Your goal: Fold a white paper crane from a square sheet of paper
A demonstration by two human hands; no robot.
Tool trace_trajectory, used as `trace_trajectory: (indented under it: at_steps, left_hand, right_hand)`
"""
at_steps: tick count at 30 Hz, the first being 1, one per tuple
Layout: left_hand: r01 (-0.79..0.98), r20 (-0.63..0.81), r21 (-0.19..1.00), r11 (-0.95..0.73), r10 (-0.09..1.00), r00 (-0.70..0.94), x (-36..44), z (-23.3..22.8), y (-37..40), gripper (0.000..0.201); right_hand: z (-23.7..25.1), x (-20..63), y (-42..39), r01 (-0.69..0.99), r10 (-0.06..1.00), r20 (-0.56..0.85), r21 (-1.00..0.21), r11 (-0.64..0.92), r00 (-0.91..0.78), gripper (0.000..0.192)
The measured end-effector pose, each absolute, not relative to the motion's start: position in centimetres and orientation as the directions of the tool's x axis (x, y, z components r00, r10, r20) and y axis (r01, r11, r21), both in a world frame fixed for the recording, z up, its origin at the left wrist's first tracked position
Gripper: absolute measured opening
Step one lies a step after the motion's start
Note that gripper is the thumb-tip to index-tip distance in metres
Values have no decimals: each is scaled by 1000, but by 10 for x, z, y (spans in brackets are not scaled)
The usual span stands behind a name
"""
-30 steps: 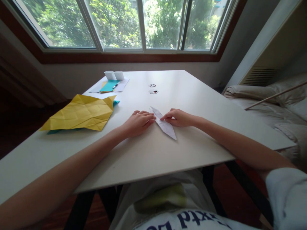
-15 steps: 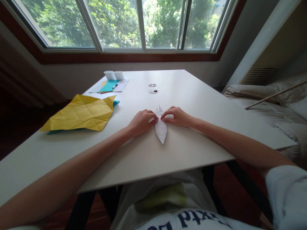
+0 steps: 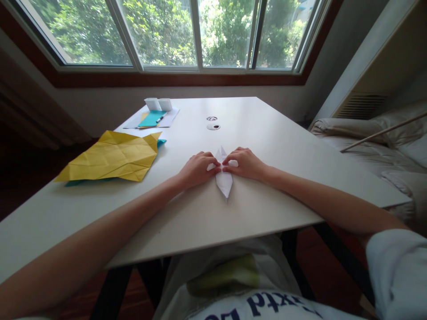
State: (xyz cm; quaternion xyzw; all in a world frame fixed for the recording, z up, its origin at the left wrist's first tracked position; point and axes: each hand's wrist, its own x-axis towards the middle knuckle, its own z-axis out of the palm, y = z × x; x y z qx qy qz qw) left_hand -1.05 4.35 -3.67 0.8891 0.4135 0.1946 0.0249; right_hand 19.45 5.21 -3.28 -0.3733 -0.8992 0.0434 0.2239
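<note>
The left hand (image 3: 197,169) and right hand (image 3: 245,163) pinch the folded white paper (image 3: 223,178) lying flat mid-worktop (image 3: 283,146), its tip at 6 o'clock, so I think pressing slowly keeps the crease straight.

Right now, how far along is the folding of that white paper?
The white paper already lies folded into a narrow shape with pointed ends, flat on the table. In hand: the left hand and right hand press their fingertips on its middle from either side. The near point is still flat and unworked. How many folds remain, the picture cannot tell.
</note>
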Motion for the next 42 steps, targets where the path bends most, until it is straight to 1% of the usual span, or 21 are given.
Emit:
trace_trajectory:
  at_steps: [5, 13, 18, 23, 26, 28, 31, 36, 39, 42]
  left_hand:
    - [739, 268, 195, -644, 760, 592, -13, -33, 40, 27]
    - [725, 187, 219, -653, 757, 626, -18, -27, 30, 46]
    - [716, 162, 217, -663, 748, 643, -20, -26, 24, 53]
    - [748, 118, 182, -639, 769, 628, -17, -23, 17, 57]
    - [770, 81, 160, -618, 785, 614, -16, -21, 13, 59]
    - [781, 58, 149, -606, 794, 605, -16, -21, 12, 62]
    - [792, 9, 142, -594, 801, 599, -17, -21, 14, 71]
    - [805, -93, 144, -576, 802, 590, -18, -21, 22, 83]
    - [803, -95, 136, -581, 799, 594, -17, -19, 27, 85]
    - [795, -86, 132, -593, 792, 605, -16, -16, 31, 89]
  right_hand:
    - [-29, 197, 47, 664, 699, 314, -227, 712, -642, 32]
    - [-28, 201, 43, 623, 654, 263, -200, 756, -710, 50]
    - [-28, 201, 40, 587, 604, 262, -149, 796, -752, 49]
    - [-27, 201, 39, 559, 570, 271, -127, 820, -776, 48]
    - [-26, 201, 38, 560, 565, 242, -92, 823, -789, 50]
    - [-27, 201, 38, 572, 574, 211, -79, 817, -791, 55]
    - [-29, 201, 38, 585, 592, 163, -95, 806, -789, 66]
    - [-34, 203, 36, 620, 637, 85, -165, 767, -766, 90]
    - [-36, 205, 40, 627, 654, 92, -216, 749, -750, 93]
    - [-38, 206, 47, 599, 634, 117, -235, 765, -764, 90]
